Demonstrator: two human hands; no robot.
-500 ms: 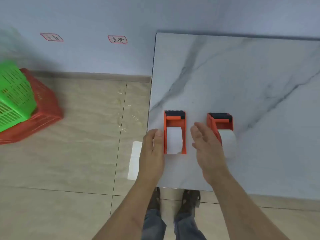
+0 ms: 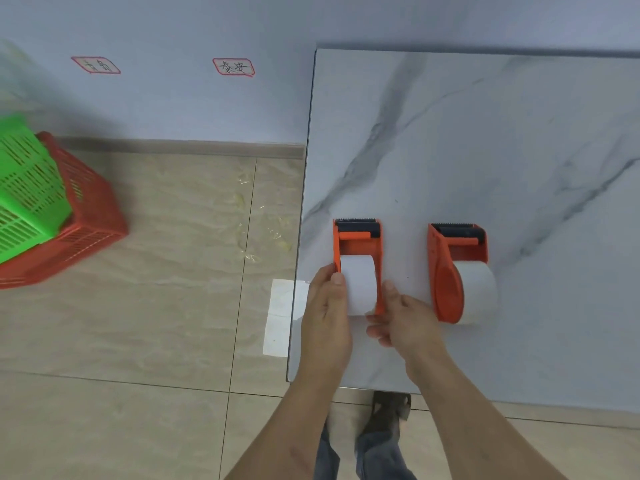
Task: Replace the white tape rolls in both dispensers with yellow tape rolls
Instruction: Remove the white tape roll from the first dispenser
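Note:
Two orange tape dispensers lie on the marble table [image 2: 485,140], each holding a white tape roll. The left dispenser [image 2: 358,242] carries its white roll [image 2: 360,285] between both my hands. My left hand [image 2: 327,317] grips the dispenser's left side, thumb on the roll's edge. My right hand [image 2: 403,318] grips the right side of the same dispenser, thumb up along its orange wall. The right dispenser [image 2: 450,271] with its white roll [image 2: 479,292] lies untouched to the right. No yellow tape rolls are in view.
The table's left edge runs just beside my left hand. On the tiled floor lies a white sheet [image 2: 282,317] by the table. A green basket [image 2: 27,188] sits in a red basket [image 2: 90,216] at far left.
My right hand moved left from beside the right dispenser to the left dispenser's right side. My left hand closed on its left side.

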